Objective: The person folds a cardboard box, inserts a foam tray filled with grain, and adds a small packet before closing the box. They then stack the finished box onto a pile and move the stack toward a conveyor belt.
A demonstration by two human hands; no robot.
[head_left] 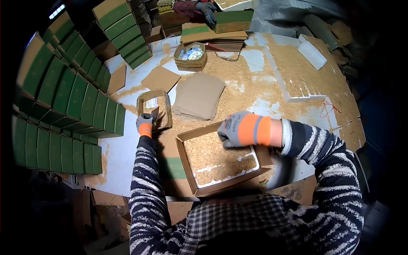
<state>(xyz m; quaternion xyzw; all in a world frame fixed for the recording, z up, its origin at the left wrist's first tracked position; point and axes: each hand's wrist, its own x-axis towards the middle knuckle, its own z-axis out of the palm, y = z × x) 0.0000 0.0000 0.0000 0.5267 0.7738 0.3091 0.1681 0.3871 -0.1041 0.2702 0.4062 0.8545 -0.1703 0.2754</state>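
My left hand [145,123], in a grey and orange glove, is at the near left side of a small brown bin [167,111]. Its fingers are closed by a small brown flap or card at the rim, and what they grip I cannot make out. Inside the bin lie printed paper slips [151,103]. My right hand [238,130], gloved alike, is curled into a closed shape above the far right part of an open cardboard box [185,159]. A white tray [221,180] filled with sawdust-like material [216,153] sits in that box. The right palm is hidden.
A stack of brown cardboard sheets [199,95] lies beyond the box. Another bin [191,63] holds small packets. Green boxes [72,95] are piled high at the left. Across the table, a co-worker's gloved hand [207,12] touches a green box [233,21]. A white tray [312,54] lies at the right.
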